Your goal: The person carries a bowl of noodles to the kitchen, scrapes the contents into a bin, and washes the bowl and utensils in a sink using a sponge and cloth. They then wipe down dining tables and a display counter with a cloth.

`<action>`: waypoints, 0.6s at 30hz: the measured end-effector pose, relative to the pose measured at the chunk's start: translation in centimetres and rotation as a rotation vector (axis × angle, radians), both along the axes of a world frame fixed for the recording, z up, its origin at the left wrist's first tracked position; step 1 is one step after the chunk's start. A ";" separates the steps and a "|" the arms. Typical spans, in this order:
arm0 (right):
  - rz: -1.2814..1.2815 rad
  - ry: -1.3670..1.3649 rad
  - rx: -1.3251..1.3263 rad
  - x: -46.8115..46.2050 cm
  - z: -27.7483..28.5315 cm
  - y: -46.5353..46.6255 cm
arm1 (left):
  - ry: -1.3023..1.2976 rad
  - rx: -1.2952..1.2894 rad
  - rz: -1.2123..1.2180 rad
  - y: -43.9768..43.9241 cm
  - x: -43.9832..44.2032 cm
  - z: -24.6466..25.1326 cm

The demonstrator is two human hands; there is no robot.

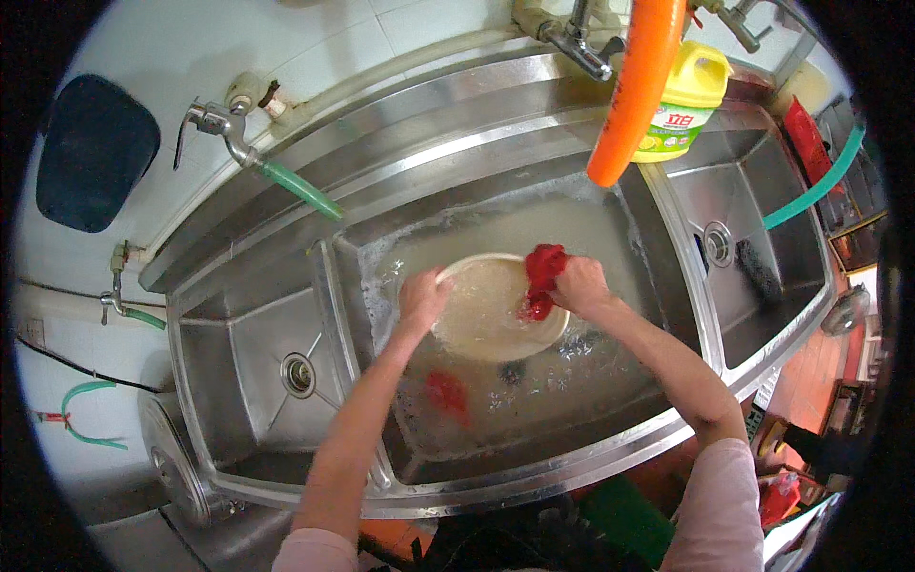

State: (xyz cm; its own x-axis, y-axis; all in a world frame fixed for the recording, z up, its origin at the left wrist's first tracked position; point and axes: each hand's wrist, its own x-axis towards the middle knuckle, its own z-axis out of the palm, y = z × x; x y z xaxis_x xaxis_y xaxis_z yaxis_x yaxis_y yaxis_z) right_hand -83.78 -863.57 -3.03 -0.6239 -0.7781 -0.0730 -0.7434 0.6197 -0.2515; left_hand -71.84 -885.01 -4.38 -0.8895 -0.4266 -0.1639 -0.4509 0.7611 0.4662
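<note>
A round, pale basin (493, 350) lies tilted in the murky water (586, 222) of the wide middle sink, with cloudy water inside it. My left hand (423, 297) grips the basin's left rim. Bunched in my right hand (580, 282) is a wet red cloth (545, 268), held at the basin's right rim, its lower end hanging inside. Another red item (447, 393), blurred by the water, is under the surface below the basin. A small dark patch (512, 372) shows near it, too unclear to name.
An orange hose (632, 100) hangs over the middle sink's back right, beside a yellow detergent jug (675, 114). A tap with a green hose (300, 187) is at the back left. Smaller steel basins flank it, left (279, 343) and right (722, 186); a teal hose (822, 186) enters the right one.
</note>
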 end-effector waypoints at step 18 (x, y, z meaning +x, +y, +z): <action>-1.003 -0.931 -0.877 8.7 -13.2 -2.7 | 0.641 0.536 0.739 5.5 2.0 -3.8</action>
State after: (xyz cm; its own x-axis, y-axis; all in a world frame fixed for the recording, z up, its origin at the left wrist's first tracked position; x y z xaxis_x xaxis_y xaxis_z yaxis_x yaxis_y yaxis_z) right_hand -75.08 -866.23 -16.24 -0.8743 -0.1120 -0.4723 0.4520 0.1670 -0.8763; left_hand -69.83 -879.53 -8.18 -0.4322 -0.8976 -0.0870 -0.2682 0.0358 0.9627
